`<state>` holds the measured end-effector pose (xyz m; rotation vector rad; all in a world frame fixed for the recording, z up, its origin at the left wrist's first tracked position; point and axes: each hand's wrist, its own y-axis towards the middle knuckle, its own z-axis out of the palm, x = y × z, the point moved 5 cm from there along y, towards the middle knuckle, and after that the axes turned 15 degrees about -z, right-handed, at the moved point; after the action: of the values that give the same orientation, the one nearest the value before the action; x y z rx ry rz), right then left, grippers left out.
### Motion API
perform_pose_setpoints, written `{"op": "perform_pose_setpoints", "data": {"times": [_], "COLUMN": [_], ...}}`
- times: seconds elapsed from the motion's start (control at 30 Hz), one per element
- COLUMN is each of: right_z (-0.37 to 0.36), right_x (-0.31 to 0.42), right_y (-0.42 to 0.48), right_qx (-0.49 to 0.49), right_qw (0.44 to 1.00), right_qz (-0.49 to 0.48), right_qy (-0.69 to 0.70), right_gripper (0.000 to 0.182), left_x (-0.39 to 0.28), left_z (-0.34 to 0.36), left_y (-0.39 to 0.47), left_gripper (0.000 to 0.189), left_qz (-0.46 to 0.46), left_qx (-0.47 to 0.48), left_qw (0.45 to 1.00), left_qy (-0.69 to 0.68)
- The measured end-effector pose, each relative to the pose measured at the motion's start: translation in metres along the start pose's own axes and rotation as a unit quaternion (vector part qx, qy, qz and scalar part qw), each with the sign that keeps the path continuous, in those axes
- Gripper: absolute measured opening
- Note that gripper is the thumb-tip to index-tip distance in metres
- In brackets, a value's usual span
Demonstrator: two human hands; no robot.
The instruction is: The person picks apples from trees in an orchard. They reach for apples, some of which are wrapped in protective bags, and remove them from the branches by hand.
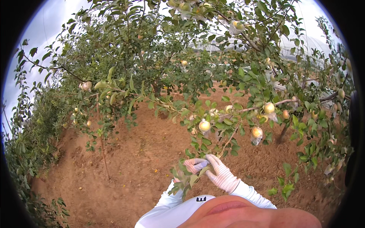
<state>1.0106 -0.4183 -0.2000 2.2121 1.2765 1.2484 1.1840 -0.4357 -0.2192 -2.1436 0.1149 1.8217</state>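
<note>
Both my hands wear light striped knitted gloves and meet at the lower end of a leafy apple branch [230,138]. My left hand [195,166] is bent around something among the leaves; its palm side and whatever lies in it are hidden. My right hand [221,174] comes in from the right, its fingertips touching the left glove and leaves by the twig. Green leaves [182,182] hang in front of my left wrist. Above the hands, a yellowish apple in a clear plastic bag [204,125] and another bagged apple [257,132] hang from the branch.
A long leafy branch [162,105] reaches across from the left. A thin wooden stake [101,142] stands in the bare brown soil [137,171]. More bagged apples [269,108] hang at right, and a thick branch [328,98] runs there. Leafy shoots [286,185] hang at lower right.
</note>
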Motion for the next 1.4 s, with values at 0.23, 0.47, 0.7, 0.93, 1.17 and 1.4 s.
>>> {"op": "perform_pose_setpoints", "data": {"times": [0.23, 0.47, 0.7, 0.93, 1.17, 1.4], "right_z": [-0.004, -0.024, -0.056, -0.113, -0.166, -0.190], "right_x": [-0.016, -0.036, -0.046, -0.057, -0.086, -0.120], "right_y": [-0.038, -0.089, -0.117, -0.124, -0.137, -0.151], "right_qx": [0.029, 0.064, 0.139, 0.135, 0.056, -0.020], "right_qw": [1.000, 0.997, 0.988, 0.987, 0.997, 0.997], "right_qz": [-0.004, -0.038, 0.007, 0.040, 0.048, 0.068], "right_qy": [0.000, -0.006, 0.064, 0.078, 0.033, 0.012], "right_gripper": [0.072, 0.068, 0.063, 0.067, 0.053, 0.045], "left_x": [0.007, 0.038, 0.038, 0.106, 0.121, 0.127], "left_z": [0.049, 0.104, 0.158, 0.136, 0.125, 0.118], "left_y": [0.003, 0.009, -0.008, 0.015, 0.025, 0.048], "left_gripper": [0.079, 0.079, 0.060, 0.053, 0.058, 0.061], "left_qz": [-0.019, -0.035, -0.237, -0.278, -0.320, -0.363], "left_qx": [0.002, 0.055, 0.053, -0.002, -0.062, -0.058], "left_qw": [0.962, 0.960, 0.881, 0.866, 0.785, 0.692], "left_qy": [0.271, 0.271, 0.407, 0.415, 0.527, 0.622]}}
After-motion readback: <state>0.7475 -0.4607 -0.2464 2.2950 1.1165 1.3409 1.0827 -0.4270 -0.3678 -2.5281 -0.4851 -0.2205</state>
